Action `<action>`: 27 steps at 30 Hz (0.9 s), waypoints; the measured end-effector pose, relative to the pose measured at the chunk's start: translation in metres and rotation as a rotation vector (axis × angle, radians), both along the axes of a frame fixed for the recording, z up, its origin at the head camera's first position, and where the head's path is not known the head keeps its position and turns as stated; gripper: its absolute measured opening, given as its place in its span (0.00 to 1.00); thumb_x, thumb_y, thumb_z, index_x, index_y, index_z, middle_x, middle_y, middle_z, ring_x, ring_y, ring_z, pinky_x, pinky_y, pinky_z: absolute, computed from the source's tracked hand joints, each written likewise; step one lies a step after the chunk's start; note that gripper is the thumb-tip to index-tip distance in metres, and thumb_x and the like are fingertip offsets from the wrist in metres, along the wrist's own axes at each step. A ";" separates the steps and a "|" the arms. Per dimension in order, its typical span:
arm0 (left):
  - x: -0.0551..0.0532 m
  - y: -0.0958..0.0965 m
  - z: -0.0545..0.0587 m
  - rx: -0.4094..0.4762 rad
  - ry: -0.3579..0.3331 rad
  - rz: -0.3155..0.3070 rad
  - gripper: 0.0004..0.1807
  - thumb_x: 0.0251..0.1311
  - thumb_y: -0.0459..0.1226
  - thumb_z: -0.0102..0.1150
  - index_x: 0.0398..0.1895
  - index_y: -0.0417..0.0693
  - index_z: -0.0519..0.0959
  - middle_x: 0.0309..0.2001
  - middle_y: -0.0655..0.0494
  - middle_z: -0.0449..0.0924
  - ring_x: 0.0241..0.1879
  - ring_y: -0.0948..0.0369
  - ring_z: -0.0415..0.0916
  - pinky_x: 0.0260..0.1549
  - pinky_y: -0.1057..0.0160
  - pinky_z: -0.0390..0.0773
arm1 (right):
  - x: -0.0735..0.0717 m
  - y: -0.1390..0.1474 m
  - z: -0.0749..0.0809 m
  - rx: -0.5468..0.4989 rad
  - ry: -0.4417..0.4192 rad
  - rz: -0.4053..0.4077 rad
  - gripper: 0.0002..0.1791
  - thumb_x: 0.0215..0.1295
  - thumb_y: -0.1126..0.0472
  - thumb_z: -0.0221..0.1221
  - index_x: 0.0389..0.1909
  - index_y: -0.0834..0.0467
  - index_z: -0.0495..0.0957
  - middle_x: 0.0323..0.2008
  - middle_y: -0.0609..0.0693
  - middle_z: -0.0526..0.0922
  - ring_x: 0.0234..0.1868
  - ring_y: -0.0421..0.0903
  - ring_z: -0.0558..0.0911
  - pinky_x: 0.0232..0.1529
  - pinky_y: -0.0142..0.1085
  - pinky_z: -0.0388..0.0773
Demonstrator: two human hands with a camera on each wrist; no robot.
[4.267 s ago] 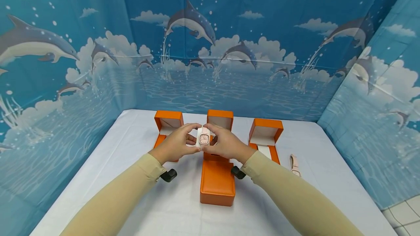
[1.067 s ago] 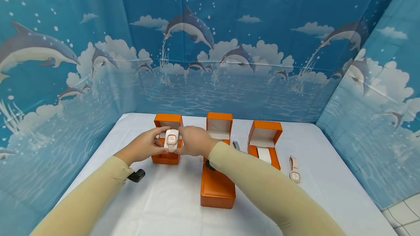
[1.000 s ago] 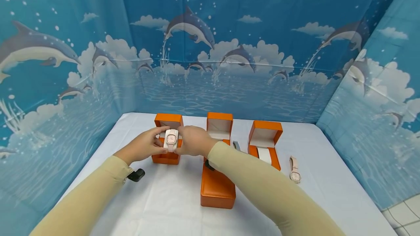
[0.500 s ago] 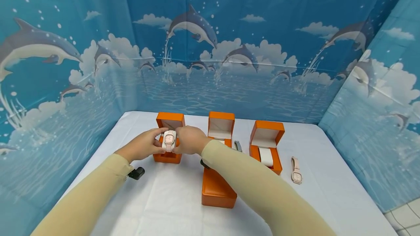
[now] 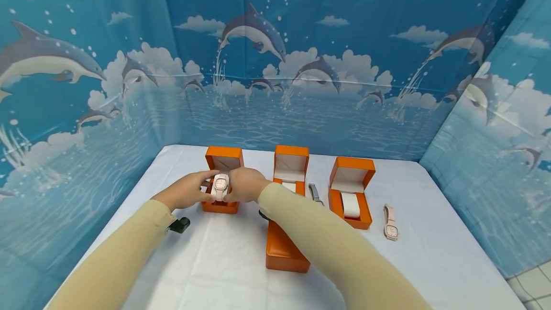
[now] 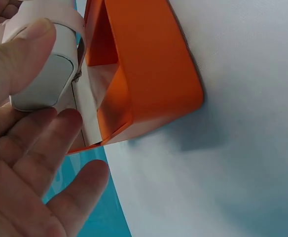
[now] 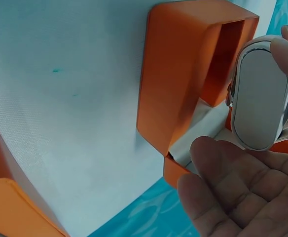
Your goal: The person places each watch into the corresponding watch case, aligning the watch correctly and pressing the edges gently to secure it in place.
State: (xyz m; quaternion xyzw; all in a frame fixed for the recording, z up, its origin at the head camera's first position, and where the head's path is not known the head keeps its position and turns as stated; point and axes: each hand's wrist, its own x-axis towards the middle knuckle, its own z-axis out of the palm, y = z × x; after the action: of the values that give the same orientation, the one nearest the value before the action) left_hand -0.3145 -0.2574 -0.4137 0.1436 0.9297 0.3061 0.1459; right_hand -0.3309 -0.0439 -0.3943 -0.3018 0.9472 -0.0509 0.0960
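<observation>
A pink-strapped wristwatch [image 5: 221, 184] with a squarish face is wrapped round a white cushion [image 7: 260, 98]. My left hand [image 5: 187, 190] pinches one end of the cushion between thumb and fingers. From the other end, my right hand [image 5: 247, 184] pinches it too. Both hold it over the opened orange watch box [image 5: 224, 208] at the left. Each wrist view shows a flat end of the cushion above the hollow of the orange box, apart from its walls; the left wrist view has this box [image 6: 154, 64] close by.
Two more opened orange boxes, a middle one [image 5: 291, 151] and a right one [image 5: 363, 214], contain white cushions. A grey-strapped watch [image 5: 315, 192] lies between them. Another pink watch [image 5: 391, 224] lies at the right. A closed orange box [image 5: 287, 257] stands in front, partly behind my right sleeve.
Both hands have carried the watch on its cushion leftward from before the middle box to the left one. Over the last second they shift slightly left.
</observation>
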 end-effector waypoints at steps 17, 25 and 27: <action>-0.006 -0.002 -0.012 -0.125 0.026 -0.038 0.47 0.67 0.43 0.71 0.84 0.49 0.57 0.80 0.43 0.63 0.79 0.41 0.61 0.76 0.37 0.64 | -0.004 -0.010 -0.011 0.088 -0.008 0.010 0.20 0.68 0.36 0.66 0.36 0.50 0.82 0.27 0.42 0.81 0.31 0.40 0.81 0.40 0.37 0.84; -0.005 -0.001 -0.013 -0.150 0.030 -0.046 0.46 0.68 0.42 0.71 0.84 0.48 0.58 0.81 0.42 0.62 0.80 0.41 0.59 0.76 0.38 0.63 | -0.006 -0.012 -0.016 0.121 -0.007 0.007 0.22 0.68 0.35 0.65 0.41 0.51 0.84 0.32 0.42 0.84 0.35 0.40 0.82 0.47 0.40 0.86; -0.005 -0.001 -0.015 -0.153 0.025 -0.048 0.46 0.68 0.42 0.71 0.84 0.48 0.58 0.80 0.42 0.62 0.79 0.41 0.60 0.76 0.38 0.64 | -0.006 -0.012 -0.017 0.116 -0.003 0.012 0.23 0.67 0.35 0.66 0.43 0.51 0.84 0.34 0.42 0.85 0.35 0.39 0.82 0.47 0.39 0.86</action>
State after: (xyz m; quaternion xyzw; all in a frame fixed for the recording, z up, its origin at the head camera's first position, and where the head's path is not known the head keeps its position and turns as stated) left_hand -0.3200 -0.2582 -0.4285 0.1580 0.9485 0.2286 0.1521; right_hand -0.3369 -0.0559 -0.4113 -0.3014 0.9465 0.0042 0.1151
